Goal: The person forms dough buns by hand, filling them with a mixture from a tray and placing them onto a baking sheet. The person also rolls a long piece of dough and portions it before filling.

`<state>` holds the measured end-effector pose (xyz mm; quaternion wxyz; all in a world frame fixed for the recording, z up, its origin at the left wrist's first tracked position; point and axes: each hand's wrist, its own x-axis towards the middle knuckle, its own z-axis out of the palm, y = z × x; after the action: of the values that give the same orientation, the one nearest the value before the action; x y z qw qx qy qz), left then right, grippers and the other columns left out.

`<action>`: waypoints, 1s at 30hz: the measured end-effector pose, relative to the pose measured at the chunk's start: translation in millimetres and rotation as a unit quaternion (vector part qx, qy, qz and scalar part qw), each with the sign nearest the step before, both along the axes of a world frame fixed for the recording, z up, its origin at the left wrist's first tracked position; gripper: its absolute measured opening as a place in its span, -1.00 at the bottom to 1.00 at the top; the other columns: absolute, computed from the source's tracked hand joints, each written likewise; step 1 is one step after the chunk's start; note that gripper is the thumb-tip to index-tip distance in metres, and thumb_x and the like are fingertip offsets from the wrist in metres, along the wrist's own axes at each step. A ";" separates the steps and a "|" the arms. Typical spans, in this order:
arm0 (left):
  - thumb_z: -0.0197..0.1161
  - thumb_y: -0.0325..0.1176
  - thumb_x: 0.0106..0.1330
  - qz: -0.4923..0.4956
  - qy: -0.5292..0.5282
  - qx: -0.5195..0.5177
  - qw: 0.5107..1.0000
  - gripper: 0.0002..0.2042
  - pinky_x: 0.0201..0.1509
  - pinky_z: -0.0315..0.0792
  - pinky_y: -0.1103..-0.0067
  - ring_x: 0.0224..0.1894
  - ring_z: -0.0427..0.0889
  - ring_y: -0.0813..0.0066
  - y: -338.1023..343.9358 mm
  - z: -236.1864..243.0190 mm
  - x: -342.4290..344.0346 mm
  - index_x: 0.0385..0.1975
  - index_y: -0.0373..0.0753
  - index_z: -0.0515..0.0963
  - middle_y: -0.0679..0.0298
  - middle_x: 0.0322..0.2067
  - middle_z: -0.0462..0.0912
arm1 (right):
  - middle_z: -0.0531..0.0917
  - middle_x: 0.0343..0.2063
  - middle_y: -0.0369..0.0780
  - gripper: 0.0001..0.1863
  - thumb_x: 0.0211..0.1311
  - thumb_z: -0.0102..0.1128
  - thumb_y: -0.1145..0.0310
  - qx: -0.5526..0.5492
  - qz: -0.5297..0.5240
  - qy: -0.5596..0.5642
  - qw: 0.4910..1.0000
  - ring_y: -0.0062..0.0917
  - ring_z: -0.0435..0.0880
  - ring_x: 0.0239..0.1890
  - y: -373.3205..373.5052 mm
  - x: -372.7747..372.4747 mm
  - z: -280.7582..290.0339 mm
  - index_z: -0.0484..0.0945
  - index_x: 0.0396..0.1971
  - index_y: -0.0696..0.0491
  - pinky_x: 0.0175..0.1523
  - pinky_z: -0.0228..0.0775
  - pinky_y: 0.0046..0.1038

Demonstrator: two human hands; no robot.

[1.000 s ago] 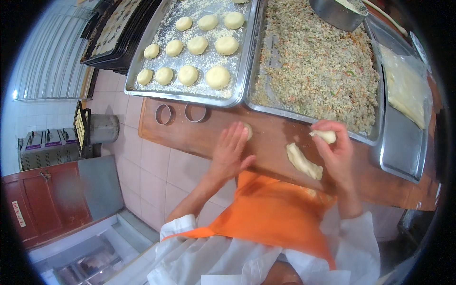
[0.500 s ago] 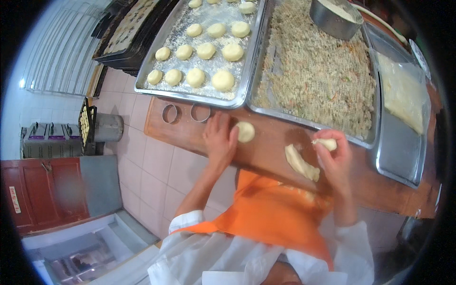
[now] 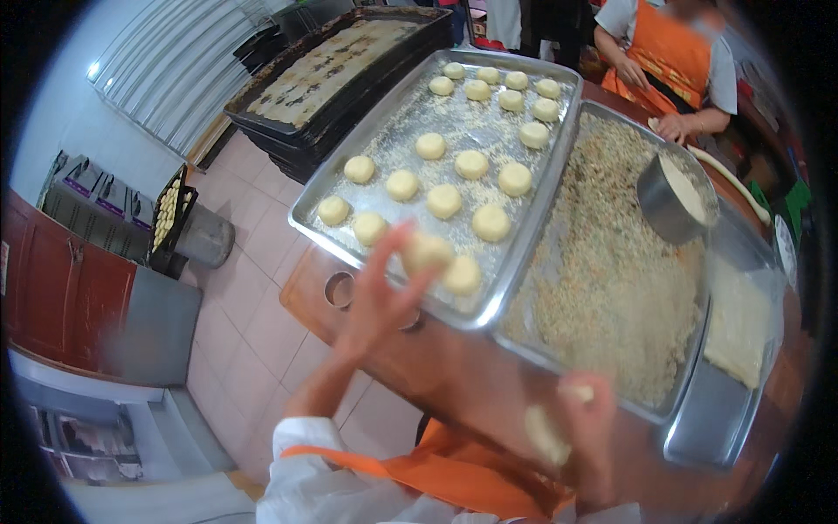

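Observation:
My left hand point(image 3: 375, 301) grips a round dough cake point(image 3: 428, 251) between thumb and fingers, over the near edge of a floured metal tray point(image 3: 397, 113). Several pale dough rounds stand in rows on that tray; the nearest one point(image 3: 461, 275) is just right of the held cake. My right hand point(image 3: 592, 437), smeared by motion, is closed on a small piece of dough point(image 3: 578, 393) above the wooden table point(image 3: 471, 384). Beside it on the wood lies a longer strip of dough point(image 3: 546, 434). Two metal ring cutters, one a left ring point(image 3: 340, 289), sit below the tray, the other partly behind my left wrist.
A second tray holds crumbly filling point(image 3: 611, 262) and a metal tub point(image 3: 670, 196). At right, a plastic-wrapped pale slab point(image 3: 742, 323) lies on another tray point(image 3: 698, 437). Dark baking trays point(image 3: 288, 131) are stacked far left. Across the table a co-worker's hand point(image 3: 672, 128) handles dough.
My left hand has lifted the dough cake off the table and carried it up to the tray. My right hand still holds its dough piece. The view has shifted, bringing the co-worker in.

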<state>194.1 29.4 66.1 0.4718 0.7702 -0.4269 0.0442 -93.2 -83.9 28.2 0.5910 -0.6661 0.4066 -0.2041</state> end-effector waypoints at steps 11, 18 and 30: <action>0.27 -0.18 0.02 0.155 0.034 0.029 0.987 -0.53 -0.01 0.35 0.37 -0.06 0.50 0.11 -116.3 -50.4 264.3 -0.09 -0.29 0.43 -0.01 -0.16 0.53 | 0.54 -0.38 -0.24 -0.84 0.00 0.20 0.54 0.019 0.024 0.007 1.000 -0.57 0.50 -0.30 14.3 6.9 -23.4 0.46 -0.38 0.11 -0.15 0.35 -0.52; 0.18 -0.19 0.05 0.200 -0.012 0.103 0.974 -0.69 -0.13 0.43 0.42 -0.23 0.59 0.18 -110.5 -61.1 292.1 -0.30 -0.29 0.56 0.04 -0.34 0.62 | 0.54 -0.32 -0.21 -0.83 0.03 0.18 0.52 0.014 0.019 -0.052 0.998 -0.55 0.49 -0.24 18.9 -4.4 -31.7 0.45 -0.33 0.12 -0.11 0.34 -0.50; 0.13 -0.42 0.22 -0.063 0.030 -0.020 0.997 -0.79 -0.18 0.40 0.65 -0.33 0.49 0.59 -16.2 8.2 14.9 -0.16 -0.28 0.50 0.25 -0.29 0.57 | 0.48 -0.28 -0.24 -0.74 0.01 0.17 0.40 -0.062 0.052 -0.105 0.991 -0.54 0.49 -0.29 8.0 -3.4 -32.5 0.39 -0.28 0.10 -0.18 0.39 -0.48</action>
<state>209.0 13.2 74.3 0.5014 0.7331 -0.4596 -0.0003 -96.5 -75.9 -4.2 0.5977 -0.6965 0.2940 -0.2668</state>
